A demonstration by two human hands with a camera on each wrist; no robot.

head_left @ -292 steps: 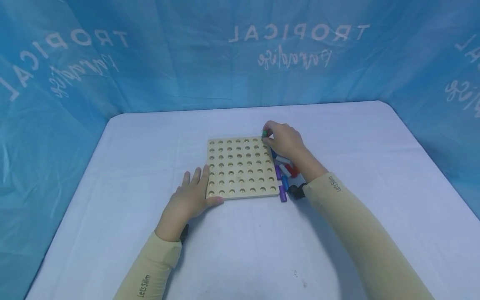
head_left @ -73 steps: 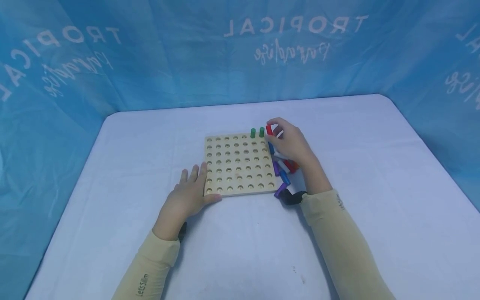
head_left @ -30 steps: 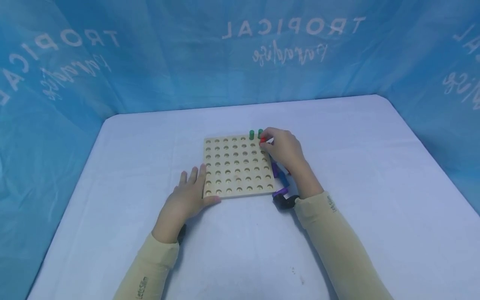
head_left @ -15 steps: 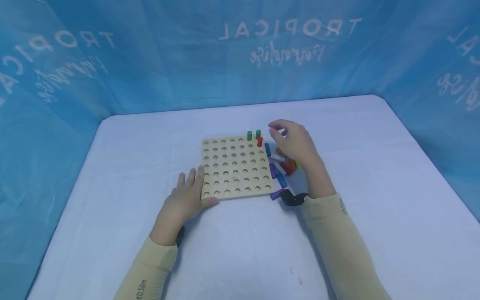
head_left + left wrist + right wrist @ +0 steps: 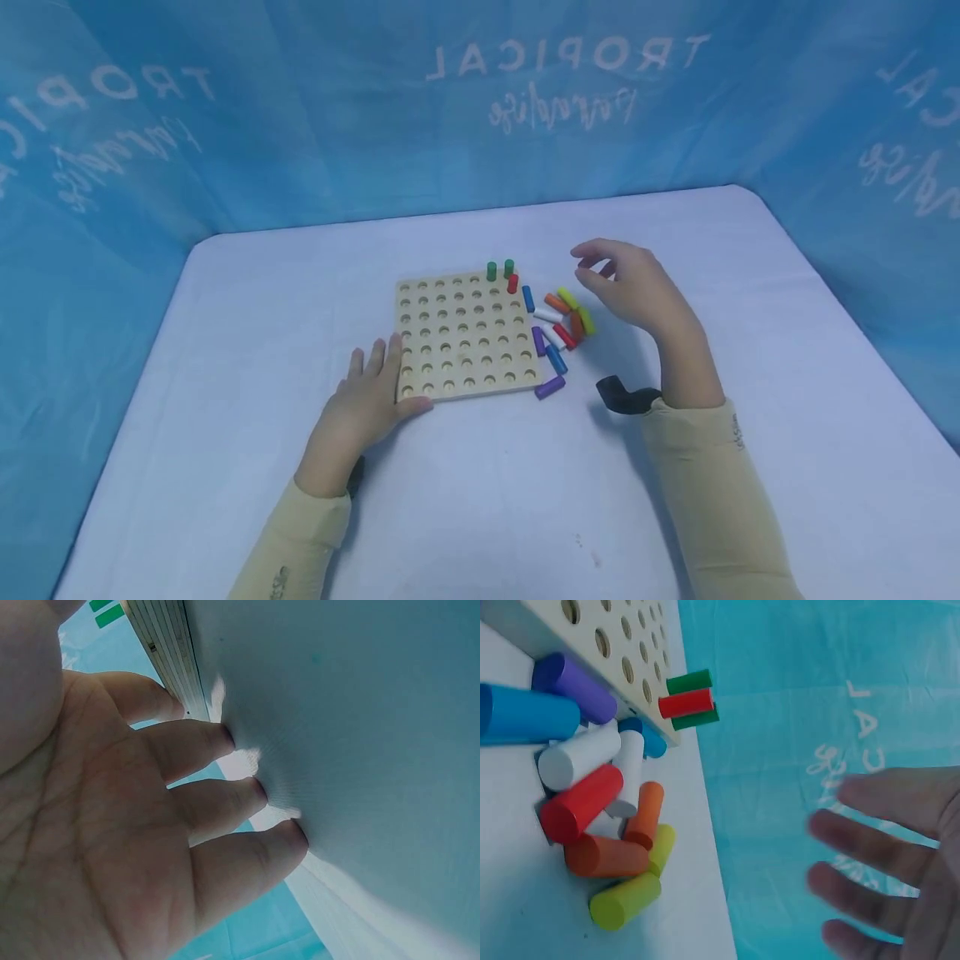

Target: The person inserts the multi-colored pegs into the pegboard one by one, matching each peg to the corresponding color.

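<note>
A square wooden pegboard (image 5: pixel 462 342) with rows of round holes lies mid-table. Two green pegs (image 5: pixel 491 271) stand in its far row near the right corner, and one red peg (image 5: pixel 513 283) stands in the row just nearer. My left hand (image 5: pixel 360 404) rests at the board's near left corner, fingers spread straight along the left edge, thumb at the front edge. In the left wrist view its fingertips (image 5: pixel 289 836) press on the tablecloth. Off to the right of the loose pegs, my right hand (image 5: pixel 633 283) hovers with loosely bent fingers, nothing between them.
Loose pegs lie along the board's right side: purple (image 5: pixel 550 387), blue (image 5: pixel 556 359), white (image 5: pixel 548 315), red (image 5: pixel 565 337), orange (image 5: pixel 557 303) and yellow (image 5: pixel 567 297). A white cloth (image 5: pixel 480 500) covers the table. Blue printed curtains (image 5: pixel 465 142) hang behind it and at both sides.
Two green pegs, then a red one, were set into the board. My right hand has let go of the red peg and moved right, uncovering the loose pegs. The left hand stays at the board.
</note>
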